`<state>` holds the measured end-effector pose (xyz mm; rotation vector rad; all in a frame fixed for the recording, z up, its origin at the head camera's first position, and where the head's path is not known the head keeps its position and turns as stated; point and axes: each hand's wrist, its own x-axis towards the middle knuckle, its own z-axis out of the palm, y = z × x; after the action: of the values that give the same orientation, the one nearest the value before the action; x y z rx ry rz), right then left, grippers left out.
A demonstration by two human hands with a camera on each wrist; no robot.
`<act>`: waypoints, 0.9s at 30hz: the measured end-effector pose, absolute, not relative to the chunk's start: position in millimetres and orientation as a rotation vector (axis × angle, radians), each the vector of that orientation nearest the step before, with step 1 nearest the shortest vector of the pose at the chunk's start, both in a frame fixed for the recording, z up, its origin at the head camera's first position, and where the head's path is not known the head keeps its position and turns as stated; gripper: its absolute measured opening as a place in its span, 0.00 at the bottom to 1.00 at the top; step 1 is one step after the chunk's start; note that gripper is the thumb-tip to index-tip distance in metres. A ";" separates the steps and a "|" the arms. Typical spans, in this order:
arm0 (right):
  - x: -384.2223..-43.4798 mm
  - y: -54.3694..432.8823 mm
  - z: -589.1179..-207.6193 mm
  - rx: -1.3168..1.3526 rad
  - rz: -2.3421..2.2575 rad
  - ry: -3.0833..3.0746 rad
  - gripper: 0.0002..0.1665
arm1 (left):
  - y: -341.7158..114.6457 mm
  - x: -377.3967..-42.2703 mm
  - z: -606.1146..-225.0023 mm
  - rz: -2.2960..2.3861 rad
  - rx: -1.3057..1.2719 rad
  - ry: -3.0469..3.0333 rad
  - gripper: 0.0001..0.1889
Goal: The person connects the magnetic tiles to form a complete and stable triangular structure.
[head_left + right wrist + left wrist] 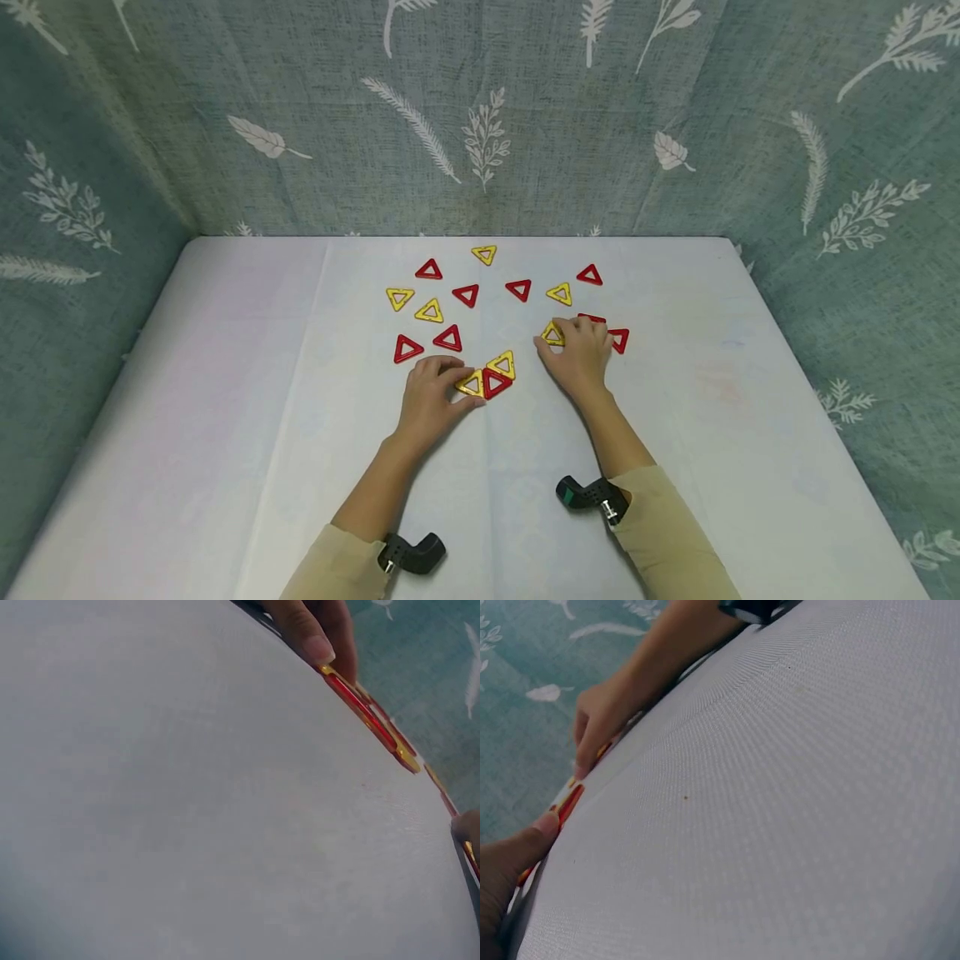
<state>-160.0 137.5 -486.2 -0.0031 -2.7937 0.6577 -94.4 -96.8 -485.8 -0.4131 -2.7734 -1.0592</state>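
My left hand (435,396) pinches a yellow triangular tile (481,385) between thumb and fingers, low on the white table. Against that tile's right side lies a red triangular tile (486,385), with a second yellow tile (513,367) joined along its upper edge. To the right, my right hand (583,354) pinches another yellow triangular tile (553,344) between thumb and index finger. Two red tiles, one of them at the right (618,332), are partly covered by the right hand. In the left wrist view, the left thumb (544,826) is beside a red tile edge.
Loose red and yellow triangle tiles lie scattered beyond the hands, among them a red one (408,357) near the left hand and a yellow one (484,247) at the back. A leaf-patterned green curtain (540,125) stands behind the white table (225,417).
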 end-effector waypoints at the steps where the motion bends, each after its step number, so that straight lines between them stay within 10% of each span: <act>1: -158.0 137.8 -486.4 -0.006 0.659 -2.794 0.27 | -96.8 -94.2 -485.8 -1.060 -0.413 -2.771 0.23; 27: -126.8 145.9 -485.8 0.168 0.997 -2.724 0.26 | -99.8 -95.7 -488.4 -1.063 -0.427 -2.742 0.23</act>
<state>-126.8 145.9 -485.8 0.1684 -2.7241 0.9974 -95.7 -99.8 -488.4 -0.4269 -2.7416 -1.0634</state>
